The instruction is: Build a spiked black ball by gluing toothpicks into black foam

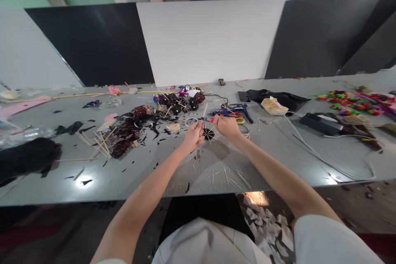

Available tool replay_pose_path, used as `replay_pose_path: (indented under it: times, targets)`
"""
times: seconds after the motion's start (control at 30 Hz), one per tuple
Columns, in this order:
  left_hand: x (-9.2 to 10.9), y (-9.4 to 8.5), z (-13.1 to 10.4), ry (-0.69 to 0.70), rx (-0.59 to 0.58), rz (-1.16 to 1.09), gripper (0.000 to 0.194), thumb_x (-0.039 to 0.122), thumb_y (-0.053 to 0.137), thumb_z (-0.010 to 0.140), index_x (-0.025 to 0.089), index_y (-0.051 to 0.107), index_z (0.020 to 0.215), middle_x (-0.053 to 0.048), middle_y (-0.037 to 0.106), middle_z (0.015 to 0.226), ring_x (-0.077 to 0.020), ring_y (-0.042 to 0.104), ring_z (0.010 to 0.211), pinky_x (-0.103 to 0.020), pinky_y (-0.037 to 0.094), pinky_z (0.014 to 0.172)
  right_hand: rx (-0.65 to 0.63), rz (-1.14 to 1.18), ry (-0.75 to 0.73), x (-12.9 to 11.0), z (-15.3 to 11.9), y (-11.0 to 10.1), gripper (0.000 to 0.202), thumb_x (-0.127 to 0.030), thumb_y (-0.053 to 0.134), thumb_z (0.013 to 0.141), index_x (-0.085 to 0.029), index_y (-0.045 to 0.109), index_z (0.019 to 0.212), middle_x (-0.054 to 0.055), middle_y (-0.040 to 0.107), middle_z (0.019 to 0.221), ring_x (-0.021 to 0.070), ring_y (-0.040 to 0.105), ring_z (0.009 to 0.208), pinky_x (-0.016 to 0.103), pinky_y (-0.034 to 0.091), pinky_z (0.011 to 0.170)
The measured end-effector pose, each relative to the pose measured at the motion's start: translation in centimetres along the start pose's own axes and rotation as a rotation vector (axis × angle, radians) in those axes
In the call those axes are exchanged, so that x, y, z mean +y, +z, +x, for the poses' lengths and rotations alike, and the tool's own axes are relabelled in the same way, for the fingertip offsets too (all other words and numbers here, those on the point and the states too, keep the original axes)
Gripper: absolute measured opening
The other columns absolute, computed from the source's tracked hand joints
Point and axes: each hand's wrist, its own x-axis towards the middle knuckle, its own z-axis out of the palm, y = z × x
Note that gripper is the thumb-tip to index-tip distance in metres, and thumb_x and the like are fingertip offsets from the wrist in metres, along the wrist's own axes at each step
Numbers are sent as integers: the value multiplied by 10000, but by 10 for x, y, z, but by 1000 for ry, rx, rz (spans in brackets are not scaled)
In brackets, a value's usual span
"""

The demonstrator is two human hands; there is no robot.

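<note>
In front of me, my left hand [193, 137] pinches a small black disc [209, 133] with thin pale sticks fanning out from its middle like spokes. To its right, my right hand [228, 127] is closed. A small orange-red piece [212, 120] shows at its fingertips, close above the disc; what kind of thing it is cannot be made out. A pale wire ring [191, 121] lies just behind my left hand. Beyond my right hand is a blue-handled tool [245, 111], beside coils of yellow and red wire [236, 118].
Dark, reddish-speckled bundles [125, 138] with several loose sticks lie to the left. Farther back are more spiky discs [161, 109], a phone [243, 97] and black cloth [275, 98]. A black box [321, 123] with white cords and colourful fuzzy pieces [346, 101] lie to the right.
</note>
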Motion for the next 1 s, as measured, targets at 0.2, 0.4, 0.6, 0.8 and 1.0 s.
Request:
replay_pose_path:
  times: [0.2,0.4,0.6,0.8,1.0]
  targets:
    - [-1,10,-12,-22,-92,93,395,550,599,1001,230,434,838,125,219,551,-42,129,368,-180,124,386,-49,-48,264,26,20,-6,565,-331,236,1117,-118,753,1036,193,776,888,250,731,809,302,405,717]
    - [-16,27,-17,-6,-326,138,461,665,598,965,227,478,883,122,239,573,-40,140,380,-176,157,380,7,-43,574,108,17,-17,717,-451,143,1123,-93,758,1033,256,758,925,326,735,907,381,475,807]
    - [-14,-4,1,3,-147,124,405,594,688,938,234,505,957,126,268,575,-42,182,383,-175,155,399,45,275,505,98,16,-19,628,-706,400,1026,-165,708,1115,178,762,931,315,695,891,351,463,790]
    - [-7,-13,4,-19,-155,149,397,503,768,896,236,473,904,130,291,563,-29,195,375,-173,145,411,-35,890,130,61,18,-20,559,-687,623,889,-161,728,1046,83,759,998,228,647,895,307,472,831]
    - [4,-21,7,-19,-90,102,317,417,820,834,198,606,918,124,288,530,-50,285,375,-184,277,409,-68,1054,149,51,16,-13,533,-698,697,803,-167,698,840,19,660,776,164,546,733,278,441,704]
